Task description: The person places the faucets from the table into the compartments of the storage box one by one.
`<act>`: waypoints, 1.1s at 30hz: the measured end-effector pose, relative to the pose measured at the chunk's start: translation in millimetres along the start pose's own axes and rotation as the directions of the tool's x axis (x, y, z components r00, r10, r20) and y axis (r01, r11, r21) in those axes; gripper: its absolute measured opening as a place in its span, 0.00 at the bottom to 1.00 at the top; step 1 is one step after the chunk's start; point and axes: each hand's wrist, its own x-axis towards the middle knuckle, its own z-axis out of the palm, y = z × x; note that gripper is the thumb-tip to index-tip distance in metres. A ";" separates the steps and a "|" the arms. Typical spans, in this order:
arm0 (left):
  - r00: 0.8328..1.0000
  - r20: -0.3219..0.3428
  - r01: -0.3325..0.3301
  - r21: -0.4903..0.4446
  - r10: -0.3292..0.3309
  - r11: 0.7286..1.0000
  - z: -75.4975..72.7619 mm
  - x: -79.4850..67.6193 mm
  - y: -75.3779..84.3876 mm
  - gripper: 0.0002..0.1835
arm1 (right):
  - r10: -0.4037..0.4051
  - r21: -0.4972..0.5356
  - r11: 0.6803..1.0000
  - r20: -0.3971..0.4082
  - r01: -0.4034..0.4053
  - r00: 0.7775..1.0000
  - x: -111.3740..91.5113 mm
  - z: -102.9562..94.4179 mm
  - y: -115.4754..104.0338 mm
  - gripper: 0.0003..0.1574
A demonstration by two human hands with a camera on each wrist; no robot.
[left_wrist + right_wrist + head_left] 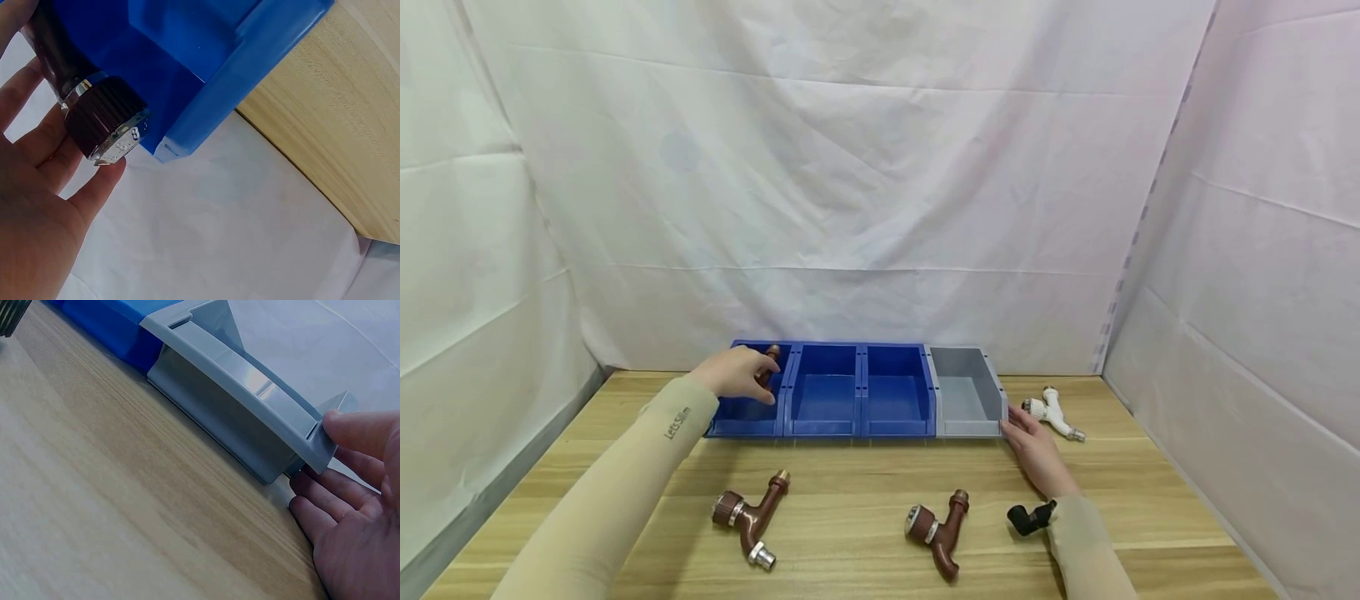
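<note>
Eight o'clock: brown knobbed tap (103, 115) gripped by left hand (733, 372), seemingly being placed, needing release into blue plastic bin (743, 428). Four o'clock: grey bin (968, 429) pinched by right hand (1036, 447).

Brown taps (754, 520); white tap (1053, 410); three blue bins (822, 427); grey bin (968, 428); tan wood-grain tabletop (850, 492); cream sleeves (617, 492).
</note>
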 end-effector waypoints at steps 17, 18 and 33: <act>1.000 0.025 0.007 0.019 -0.008 1.000 8.4 4.1 -5.7 0.34 | 0.034 -0.023 0.999 0.006 -0.034 0.999 0.0 2.7 -1.2 0.38; 1.000 0.023 0.008 0.018 -0.008 1.000 9.2 4.5 -6.5 0.34 | 0.034 -0.025 0.999 0.003 -0.034 0.999 -0.1 3.1 -1.1 0.38; 1.000 0.005 0.010 0.018 -0.010 1.000 8.0 -3.4 -6.4 0.33 | 0.008 -0.013 1.000 0.005 -0.008 1.000 -0.2 6.5 0.0 0.37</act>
